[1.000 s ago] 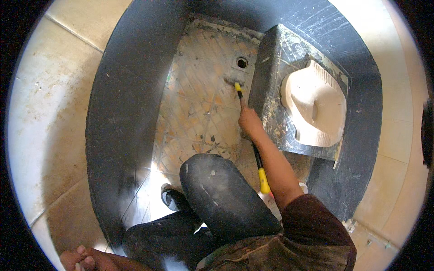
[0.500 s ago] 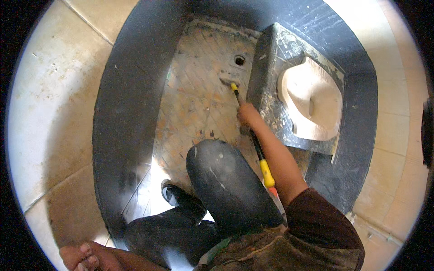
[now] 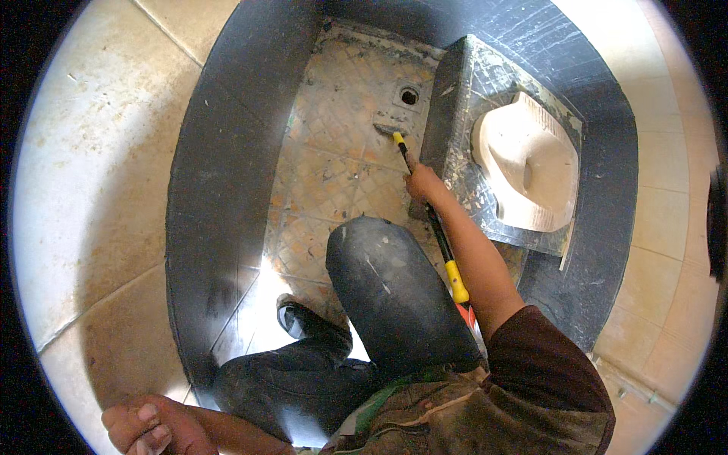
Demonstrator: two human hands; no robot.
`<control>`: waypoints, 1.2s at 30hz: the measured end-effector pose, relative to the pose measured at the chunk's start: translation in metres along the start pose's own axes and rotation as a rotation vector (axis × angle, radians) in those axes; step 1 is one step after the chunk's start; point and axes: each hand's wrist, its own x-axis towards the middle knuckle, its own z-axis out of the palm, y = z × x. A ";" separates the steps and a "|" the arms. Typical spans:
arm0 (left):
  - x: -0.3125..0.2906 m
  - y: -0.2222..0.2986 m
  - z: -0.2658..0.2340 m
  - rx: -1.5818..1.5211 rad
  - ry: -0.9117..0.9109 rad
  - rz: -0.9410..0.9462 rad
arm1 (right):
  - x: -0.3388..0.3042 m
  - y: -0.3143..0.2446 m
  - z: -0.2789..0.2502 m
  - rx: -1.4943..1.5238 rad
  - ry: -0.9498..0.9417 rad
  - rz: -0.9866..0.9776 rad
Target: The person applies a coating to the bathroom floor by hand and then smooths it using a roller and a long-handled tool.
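Fingers of the left hand (image 3: pixel 155 428) are curled closed, with nothing visible in them. Toward the far right corner of the tiled floor (image 3: pixel 322 163), the long-handled tool (image 3: pixel 440 236) has its head just short of the drain (image 3: pixel 409 96), slightly farther off than a second ago, leaving tile uncovered between. The right hand (image 3: pixel 425 184) wraps its shaft beside the raised block's (image 3: pixel 447 114) left edge.

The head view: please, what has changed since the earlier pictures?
The dark-trousered knee has shifted up the picture, nearer to the round black floor drain. The right grip still holds the long black-and-yellow tool; nothing was visibly taken or let go.
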 end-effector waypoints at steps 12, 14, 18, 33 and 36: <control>-0.019 0.006 -0.024 0.194 -0.066 -0.135 | 0.022 -0.011 -0.007 0.103 -0.016 0.089; -0.019 0.008 -0.023 0.161 -0.055 -0.151 | 0.011 -0.001 -0.006 0.069 -0.024 0.048; -0.021 0.001 -0.031 0.184 -0.010 -0.098 | 0.018 -0.012 -0.013 0.025 -0.042 0.082; -0.023 0.004 -0.033 0.050 -0.010 -0.189 | 0.017 0.011 0.019 -0.084 0.315 -0.151; -0.023 0.006 -0.031 0.076 -0.056 -0.183 | 0.027 -0.040 -0.040 0.248 -0.094 0.125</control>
